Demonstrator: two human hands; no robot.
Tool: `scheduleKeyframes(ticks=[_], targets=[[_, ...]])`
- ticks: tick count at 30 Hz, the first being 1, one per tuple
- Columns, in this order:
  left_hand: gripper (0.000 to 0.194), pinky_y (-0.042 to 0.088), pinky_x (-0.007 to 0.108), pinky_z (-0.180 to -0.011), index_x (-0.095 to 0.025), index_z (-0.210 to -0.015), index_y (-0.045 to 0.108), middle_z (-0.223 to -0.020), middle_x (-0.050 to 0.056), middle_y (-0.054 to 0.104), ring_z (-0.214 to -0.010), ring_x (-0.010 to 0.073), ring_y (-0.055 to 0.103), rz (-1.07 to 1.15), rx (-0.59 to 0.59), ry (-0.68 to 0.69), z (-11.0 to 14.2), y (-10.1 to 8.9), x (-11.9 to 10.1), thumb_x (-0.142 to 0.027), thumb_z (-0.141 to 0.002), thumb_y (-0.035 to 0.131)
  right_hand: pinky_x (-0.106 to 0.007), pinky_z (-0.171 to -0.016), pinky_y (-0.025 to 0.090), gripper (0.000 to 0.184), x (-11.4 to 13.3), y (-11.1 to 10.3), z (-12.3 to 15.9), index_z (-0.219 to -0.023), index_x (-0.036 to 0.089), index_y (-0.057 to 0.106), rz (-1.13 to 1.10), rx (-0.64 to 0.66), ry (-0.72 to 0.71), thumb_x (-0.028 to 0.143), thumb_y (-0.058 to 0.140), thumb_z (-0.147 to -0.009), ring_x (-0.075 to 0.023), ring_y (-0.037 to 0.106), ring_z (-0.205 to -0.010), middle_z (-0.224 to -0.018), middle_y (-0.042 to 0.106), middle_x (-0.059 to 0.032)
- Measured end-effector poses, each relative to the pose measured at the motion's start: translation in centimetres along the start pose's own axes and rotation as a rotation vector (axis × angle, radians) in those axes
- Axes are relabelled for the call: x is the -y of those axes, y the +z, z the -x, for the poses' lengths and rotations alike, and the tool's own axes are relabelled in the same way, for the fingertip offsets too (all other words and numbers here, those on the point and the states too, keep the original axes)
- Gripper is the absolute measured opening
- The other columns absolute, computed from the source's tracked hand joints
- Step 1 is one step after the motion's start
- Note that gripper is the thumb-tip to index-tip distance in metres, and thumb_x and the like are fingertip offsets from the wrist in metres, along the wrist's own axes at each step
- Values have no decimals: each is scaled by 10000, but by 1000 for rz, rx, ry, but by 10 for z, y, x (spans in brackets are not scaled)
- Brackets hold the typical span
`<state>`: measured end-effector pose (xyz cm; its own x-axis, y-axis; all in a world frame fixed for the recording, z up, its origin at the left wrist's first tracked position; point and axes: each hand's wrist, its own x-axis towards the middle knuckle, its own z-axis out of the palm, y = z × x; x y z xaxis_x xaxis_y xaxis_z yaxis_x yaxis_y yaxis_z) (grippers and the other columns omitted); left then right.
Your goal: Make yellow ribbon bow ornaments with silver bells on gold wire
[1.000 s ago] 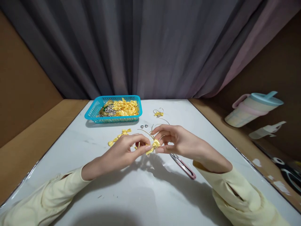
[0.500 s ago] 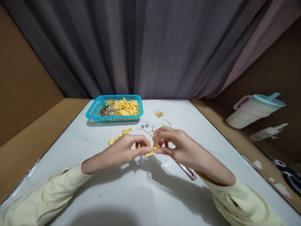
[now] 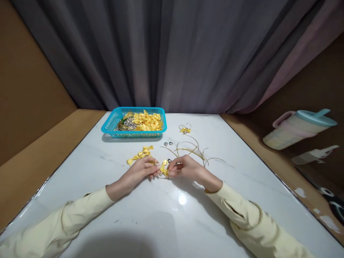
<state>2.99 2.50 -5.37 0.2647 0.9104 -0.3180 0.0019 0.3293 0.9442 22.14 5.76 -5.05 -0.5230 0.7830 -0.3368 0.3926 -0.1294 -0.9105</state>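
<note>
Between my two hands, low over the white table, is a yellow ribbon bow [image 3: 163,170] with a thin gold cord curving beneath it. My left hand [image 3: 139,171] pinches the bow's left side, thumb and forefinger together. From the other side, my right hand [image 3: 186,168] grips the bow's right edge with bent fingers. A small silver bell lies close behind the bow, partly hidden. Several more yellow bows [image 3: 140,154] rest beyond my left hand. Loose gold cords [image 3: 197,150] spread out past my right hand, and two silver bells [image 3: 168,143] lie further back.
A blue basket [image 3: 133,134] at the back left holds yellow bows, silver bells and a bundle of gold cord. A looped cord with a yellow bow [image 3: 185,130] lies at the back. To the right stand a tumbler [image 3: 295,130] and a clear squeeze bottle [image 3: 313,155].
My hands have moved slightly left and appear lower, with the bow still between them. More gold cords show behind my right hand. The pink tool by my right wrist is now out of sight.
</note>
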Motion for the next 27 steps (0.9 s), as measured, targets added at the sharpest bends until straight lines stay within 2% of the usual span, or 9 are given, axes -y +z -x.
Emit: scheduleKeyframes(ticks=[5, 9, 11, 14, 16, 19, 20, 24, 27], targets=[[287, 487, 251, -727, -125, -807, 561, -740, 46, 684, -715, 130, 639, 164, 6, -85, 10, -2, 2, -288, -677, 757, -292, -739, 513, 221, 3, -7, 3, -766, 116, 637, -81, 12, 35, 247, 708, -603, -168, 659, -712, -694, 682, -50], [243, 508, 262, -764, -118, -799, 611, -798, 74, 711, -747, 147, 661, 172, 44, -108, 20, -1, -4, -296, -701, 744, -270, -624, 504, 270, 19, -16, 15, -832, 124, 638, -46, -52, 15, 262, 721, -615, -152, 624, -649, -738, 672, -49], [201, 517, 245, -760, -118, -807, 635, -846, 80, 716, -769, 146, 664, 175, 52, -75, 23, 1, -14, -291, -741, 713, -243, -562, 477, 244, 34, -21, 29, -823, 132, 654, 28, -136, -35, 317, 698, -671, -147, 596, -665, -815, 666, -59], [141, 519, 185, -752, -113, -824, 668, -869, 66, 717, -777, 116, 661, 239, 50, 20, 24, 5, -33, -252, -803, 659, -218, -498, 429, 348, 58, -23, 53, -703, 129, 689, 328, -227, -134, 451, 585, -786, -130, 545, -588, -676, 642, -45], [116, 521, 153, -737, -115, -835, 683, -862, 53, 718, -764, 97, 660, 322, 67, 74, 23, 9, -45, -221, -824, 638, -212, -456, 416, 440, 67, -20, 64, -702, 114, 707, 365, -154, -88, 513, 548, -799, -123, 536, -522, -598, 631, -48], [108, 527, 136, -722, -118, -824, 693, -850, 44, 715, -750, 89, 662, 433, 118, 137, 19, 15, -57, -206, -830, 630, -213, -435, 440, 535, 70, -15, 67, -805, 83, 724, 266, 85, -9, 562, 487, -819, -136, 575, -518, -630, 662, -85], [116, 526, 132, -725, -114, -822, 694, -848, 44, 713, -754, 89, 662, 456, 133, 156, 18, 16, -59, -208, -834, 626, -213, -436, 445, 534, 69, -14, 64, -853, 83, 720, 245, 109, -17, 560, 481, -823, -139, 586, -531, -658, 671, -91], [146, 515, 124, -750, -99, -837, 694, -845, 49, 703, -784, 87, 652, 487, 141, 204, 15, 16, -60, -213, -852, 604, -203, -503, 450, 397, 63, -22, 51, -994, 129, 690, 293, -117, -182, 448, 632, -764, -120, 582, -614, -844, 690, -84], [119, 515, 139, -741, -104, -837, 687, -826, 43, 694, -767, 90, 640, 508, 138, 193, 15, 11, -58, -198, -842, 613, -184, -423, 384, 375, 63, -30, 48, -1045, 119, 659, 156, -31, -184, 373, 653, -768, -57, 451, -440, -695, 678, -41]])
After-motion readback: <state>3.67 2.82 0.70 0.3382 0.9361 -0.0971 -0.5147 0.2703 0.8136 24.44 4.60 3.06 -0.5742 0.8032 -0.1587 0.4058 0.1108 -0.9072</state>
